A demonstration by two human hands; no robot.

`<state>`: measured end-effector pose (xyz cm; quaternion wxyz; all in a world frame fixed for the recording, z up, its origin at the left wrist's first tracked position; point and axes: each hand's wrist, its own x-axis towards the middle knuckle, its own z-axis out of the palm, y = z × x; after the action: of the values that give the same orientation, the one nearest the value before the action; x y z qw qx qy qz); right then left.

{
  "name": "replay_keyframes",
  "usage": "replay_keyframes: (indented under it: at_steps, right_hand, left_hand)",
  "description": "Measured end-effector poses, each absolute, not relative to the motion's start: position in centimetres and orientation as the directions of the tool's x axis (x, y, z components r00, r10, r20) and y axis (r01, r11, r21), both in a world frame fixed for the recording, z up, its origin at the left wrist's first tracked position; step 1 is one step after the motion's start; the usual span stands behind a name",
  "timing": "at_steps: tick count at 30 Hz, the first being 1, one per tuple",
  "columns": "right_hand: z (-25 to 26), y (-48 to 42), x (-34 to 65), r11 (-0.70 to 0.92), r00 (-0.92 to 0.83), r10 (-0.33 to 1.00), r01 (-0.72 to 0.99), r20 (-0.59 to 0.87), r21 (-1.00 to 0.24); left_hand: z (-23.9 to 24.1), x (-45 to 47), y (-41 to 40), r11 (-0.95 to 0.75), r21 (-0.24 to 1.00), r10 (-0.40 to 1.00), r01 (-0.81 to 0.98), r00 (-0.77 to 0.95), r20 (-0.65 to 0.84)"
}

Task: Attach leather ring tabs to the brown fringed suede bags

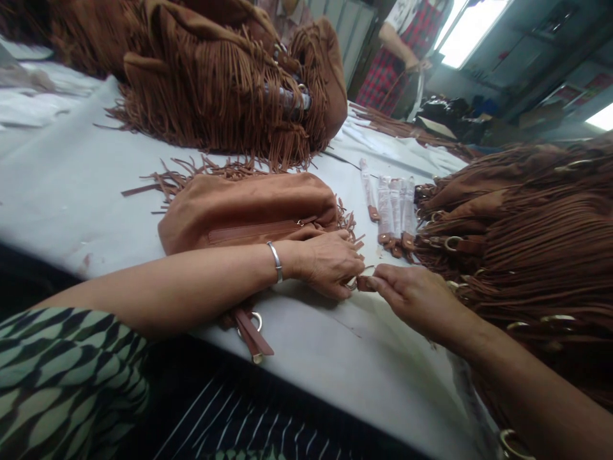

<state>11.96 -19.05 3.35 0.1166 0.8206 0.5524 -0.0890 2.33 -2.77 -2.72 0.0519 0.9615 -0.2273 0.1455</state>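
A brown suede bag (249,198) with fringe lies on its side on the white table (306,332), a zipped seam facing me. My left hand (330,263) reaches across its front edge, fingers curled down onto a metal ring (352,283) at the bag's right end. Close by, my right hand (412,291) pinches a short brown leather strap (366,283) that meets this ring. Whether the strap passes through the ring is hidden by my fingers. Another strap end with a ring (257,321) hangs toward the table's front edge.
Several plastic-wrapped leather pieces (395,207) lie beyond my hands. A heap of fringed bags (536,236) fills the right side, and more fringed bags (230,83) stand at the back left. Across the table, a person in a checked apron (387,70) holds a strip.
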Motion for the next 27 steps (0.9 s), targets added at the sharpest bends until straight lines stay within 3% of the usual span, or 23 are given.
replay_keyframes:
  at_steps: [5,10,14,18,27]
  right_hand:
    - [3.3,-19.2,12.0,-0.42,0.376,0.897,0.888,-0.232,-0.189]
    - [2.1,-18.6,12.1,-0.416,0.364,0.904,0.871,-0.223,-0.263]
    - [2.6,-17.7,13.7,-0.306,0.178,0.931,0.856,-0.32,-0.416]
    - [3.2,-17.3,14.9,-0.366,0.081,0.887,0.724,-0.454,-0.585]
    - [2.8,-17.4,14.0,-0.412,0.23,0.902,0.714,-0.365,-0.566]
  left_hand:
    - [-2.8,2.1,-2.2,-0.919,-0.044,-0.381,-0.393,0.85,0.364]
    - [-3.2,2.4,-2.3,-0.86,-0.002,-0.482,-0.51,0.812,0.328]
    - [-3.4,2.5,-2.5,-0.845,0.043,-0.491,-0.533,0.805,0.333]
    - [-3.2,2.4,-2.4,-0.851,0.041,-0.486,-0.523,0.815,0.314]
    - [-3.6,2.9,-2.2,-0.857,0.09,-0.462,-0.507,0.834,0.302]
